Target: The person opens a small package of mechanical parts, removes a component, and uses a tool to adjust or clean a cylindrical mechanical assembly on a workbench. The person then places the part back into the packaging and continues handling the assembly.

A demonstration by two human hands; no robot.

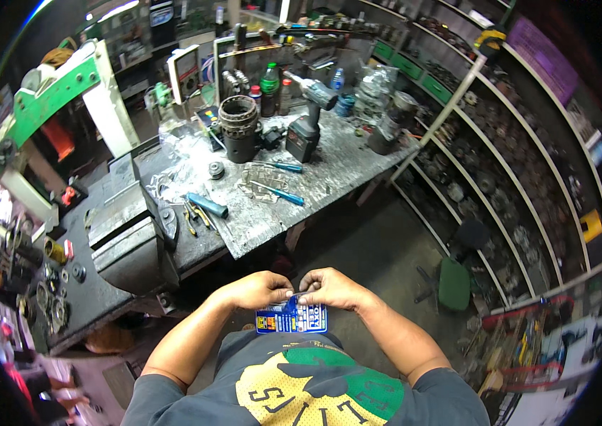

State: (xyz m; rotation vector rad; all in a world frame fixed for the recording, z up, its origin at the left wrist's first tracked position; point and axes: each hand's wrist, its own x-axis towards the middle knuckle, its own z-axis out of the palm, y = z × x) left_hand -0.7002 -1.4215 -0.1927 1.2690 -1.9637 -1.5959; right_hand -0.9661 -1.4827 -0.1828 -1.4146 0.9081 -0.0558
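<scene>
Close in front of my body, a flat blue package [291, 319] with white and yellow print hangs from both hands. My left hand [267, 290] has its fingers closed on the package's upper left part. On the upper right part, my right hand [327, 289] pinches it between thumb and curled fingers. The two thumbs come near each other along the top edge. What lies under the fingers is hidden.
Ahead stands a metal-topped workbench [258, 231] with a cordless impact wrench [306, 128], screwdrivers [280, 194], pliers [191, 219] and a dark cylindrical part [239, 129]. A large vise [130, 238] sits at left. Parts shelves [521, 174] and a green stool [454, 284] stand at right.
</scene>
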